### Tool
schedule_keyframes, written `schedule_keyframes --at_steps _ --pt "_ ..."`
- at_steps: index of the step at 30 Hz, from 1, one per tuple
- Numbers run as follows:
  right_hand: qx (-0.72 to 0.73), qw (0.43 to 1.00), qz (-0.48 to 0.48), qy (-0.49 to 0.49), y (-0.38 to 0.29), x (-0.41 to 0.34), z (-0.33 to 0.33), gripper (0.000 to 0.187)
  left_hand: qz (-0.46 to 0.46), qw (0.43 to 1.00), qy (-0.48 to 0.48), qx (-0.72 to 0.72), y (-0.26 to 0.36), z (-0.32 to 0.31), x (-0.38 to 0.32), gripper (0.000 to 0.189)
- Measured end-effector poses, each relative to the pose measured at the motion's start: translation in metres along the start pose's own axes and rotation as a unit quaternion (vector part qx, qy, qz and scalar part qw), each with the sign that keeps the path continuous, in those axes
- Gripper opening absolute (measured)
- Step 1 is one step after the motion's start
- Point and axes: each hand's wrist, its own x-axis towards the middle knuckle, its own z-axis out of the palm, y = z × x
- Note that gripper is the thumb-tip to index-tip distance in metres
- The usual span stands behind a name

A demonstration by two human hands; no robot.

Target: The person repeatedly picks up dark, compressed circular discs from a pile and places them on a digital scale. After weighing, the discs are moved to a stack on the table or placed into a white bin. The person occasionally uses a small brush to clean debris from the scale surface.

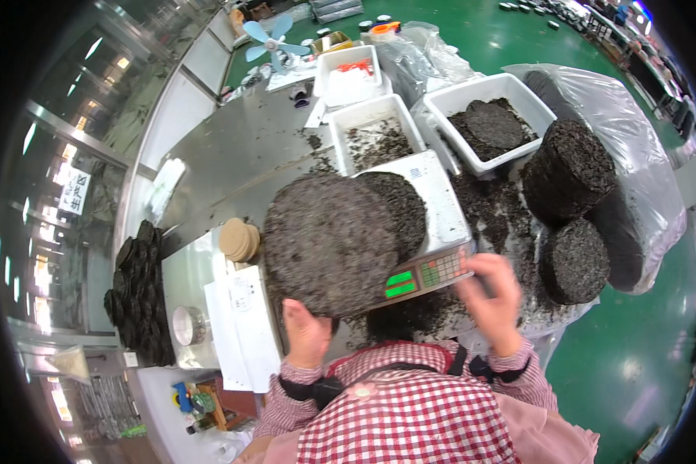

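My left hand [307, 335] grips the near edge of a large round cake of dark dried seaweed [330, 243], probably laver. Raised toward the camera, this cake partly covers a second dark round cake [405, 211] on the white platform of a digital scale [445, 203]. The scale's display [400, 284] glows green, with a keypad [443, 268] beside it. My right hand [493, 298], blurred, is at the keypad's right end with its fingers apart and nothing in them. Whether a fingertip touches the scale I cannot tell.
White tubs [377, 107] [487, 87] behind the scale hold dark scraps and a round cake. Cake stacks [568, 171] [577, 261] stand right, by a plastic-wrapped bundle [644, 174]. Leftward are papers [246, 330], tan discs [239, 239] and piled dark cakes [142, 296]. A fan [274, 43] stands behind.
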Motion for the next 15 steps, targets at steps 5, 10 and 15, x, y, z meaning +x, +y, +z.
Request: schedule_keyframes --at_steps 5,10,15 --pt "0.05 0.965 -0.154 -0.205 -0.063 0.005 0.1 0.088 -0.052 0.944 0.011 -0.324 0.024 0.011 -0.02 0.095" --pt "0.094 0.939 -0.188 -0.273 -0.068 0.002 0.125 0.088 -0.062 0.963 0.02 -0.261 0.007 -0.033 -0.045 0.091" --pt "0.156 0.92 -0.169 -0.317 -0.081 -0.014 0.147 0.071 -0.025 0.982 0.083 -0.17 -0.003 -0.047 -0.058 0.069"
